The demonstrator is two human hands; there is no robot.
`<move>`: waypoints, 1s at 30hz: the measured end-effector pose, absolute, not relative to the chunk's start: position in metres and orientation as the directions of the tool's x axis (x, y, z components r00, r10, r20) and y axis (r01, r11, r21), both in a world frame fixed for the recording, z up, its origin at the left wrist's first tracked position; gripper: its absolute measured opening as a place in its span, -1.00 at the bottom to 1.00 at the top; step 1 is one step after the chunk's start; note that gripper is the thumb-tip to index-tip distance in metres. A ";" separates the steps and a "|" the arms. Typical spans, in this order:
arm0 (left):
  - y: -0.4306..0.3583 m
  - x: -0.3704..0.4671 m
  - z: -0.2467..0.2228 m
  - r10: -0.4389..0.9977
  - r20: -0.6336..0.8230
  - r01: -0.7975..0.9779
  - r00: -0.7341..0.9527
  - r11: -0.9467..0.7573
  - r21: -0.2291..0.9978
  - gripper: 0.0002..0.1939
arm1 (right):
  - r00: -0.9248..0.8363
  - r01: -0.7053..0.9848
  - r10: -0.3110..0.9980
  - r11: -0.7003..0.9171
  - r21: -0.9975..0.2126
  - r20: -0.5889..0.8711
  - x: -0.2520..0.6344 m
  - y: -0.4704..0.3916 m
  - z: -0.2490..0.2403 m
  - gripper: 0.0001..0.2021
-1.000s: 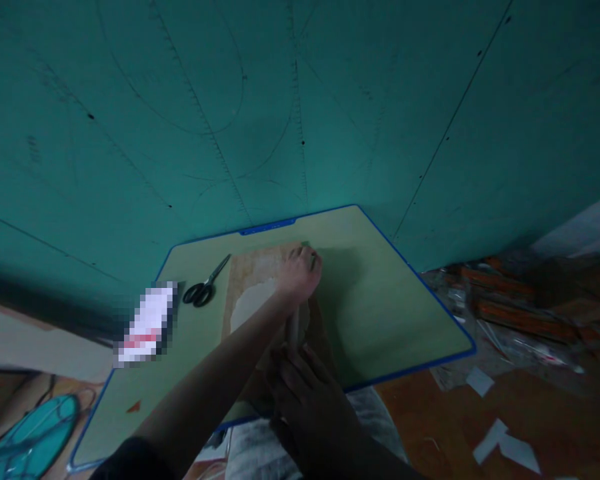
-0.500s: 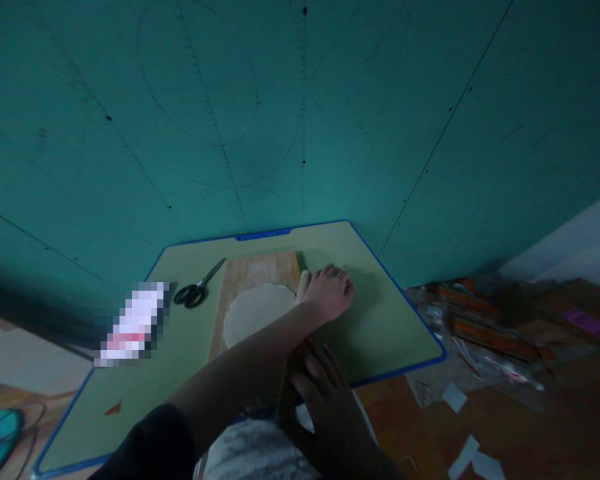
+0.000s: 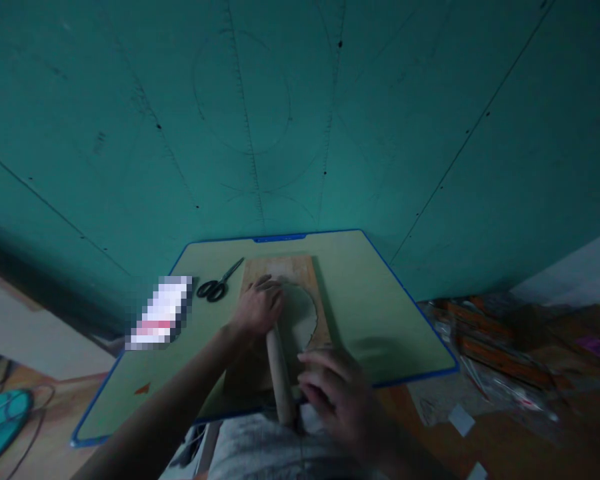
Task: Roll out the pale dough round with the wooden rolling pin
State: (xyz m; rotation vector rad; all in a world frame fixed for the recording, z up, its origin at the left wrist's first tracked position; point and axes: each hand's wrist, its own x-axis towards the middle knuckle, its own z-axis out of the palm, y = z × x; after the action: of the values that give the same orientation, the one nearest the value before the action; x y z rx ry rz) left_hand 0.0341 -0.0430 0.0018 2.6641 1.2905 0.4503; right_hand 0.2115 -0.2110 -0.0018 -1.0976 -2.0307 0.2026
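Note:
A round, flat sheet of dough (image 3: 301, 313) lies on a wooden board (image 3: 300, 267) on the table. My left hand (image 3: 260, 305) is wrapped round the far end of a rolling pin (image 3: 279, 373), over the dough's left side. The pin's near end points toward my body, past the board's near edge. To the right of that end is my right hand (image 3: 333, 387), fingers bent and somewhat apart, with nothing visible in them; it looks separate from the pin.
Black-handled scissors (image 3: 219, 285) lie left of the board, beside a pixelated object (image 3: 160, 313). A small orange triangle (image 3: 143, 389) is on the table (image 3: 380, 293). Wrapped packages (image 3: 500, 340) cover the floor at the right. A green wall (image 3: 300, 120) rises behind.
My left hand has moved left from the board's right side to the dough's left side, with the rolling pin. My right hand is no longer beneath the left forearm. The view has shifted.

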 end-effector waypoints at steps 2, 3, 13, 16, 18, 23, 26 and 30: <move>-0.046 0.025 0.001 0.767 0.240 0.712 0.596 -0.642 0.283 -0.60 | -0.265 0.690 0.793 0.553 -0.466 0.548 0.229 -0.210 0.004 -0.86; -0.047 0.021 0.002 0.764 0.253 0.707 0.594 -0.645 0.290 -0.59 | -0.260 0.713 0.811 0.527 -0.463 0.524 0.236 -0.210 0.007 -0.83; -0.095 -0.007 0.001 0.882 0.271 0.907 0.385 -0.416 0.065 -0.57 | -0.352 0.857 0.875 0.444 -0.260 0.334 0.217 -0.189 -0.001 -0.54; -0.109 -0.020 -0.001 0.878 0.250 0.891 0.408 -0.443 0.100 -0.64 | -0.307 0.906 0.899 0.376 -0.193 0.311 0.220 -0.163 -0.009 -0.55; -0.118 -0.028 -0.001 0.862 0.249 0.864 0.441 -0.483 0.143 -0.67 | -0.259 0.934 0.922 0.315 -0.171 0.287 0.224 -0.143 -0.008 -0.55; -0.143 -0.036 0.000 0.819 0.157 0.771 0.552 -0.574 0.276 -0.71 | -0.150 0.963 0.967 0.189 -0.190 0.205 0.218 -0.087 0.006 -0.60; -0.158 -0.031 -0.002 0.844 0.098 0.795 0.528 -0.531 0.293 -0.65 | -0.131 0.947 0.983 0.163 -0.275 0.132 0.202 -0.057 0.009 -0.61; -0.169 -0.021 -0.005 0.882 0.123 0.838 0.455 -0.471 0.276 -0.59 | -0.114 0.931 0.992 0.124 -0.344 0.050 0.177 -0.030 0.012 -0.59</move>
State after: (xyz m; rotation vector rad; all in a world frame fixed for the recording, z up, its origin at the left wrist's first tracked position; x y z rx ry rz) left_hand -0.0213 -0.1689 -0.0049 2.5255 1.5081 0.3719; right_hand 0.1765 -0.0298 0.0118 -1.8887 -2.1374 0.3300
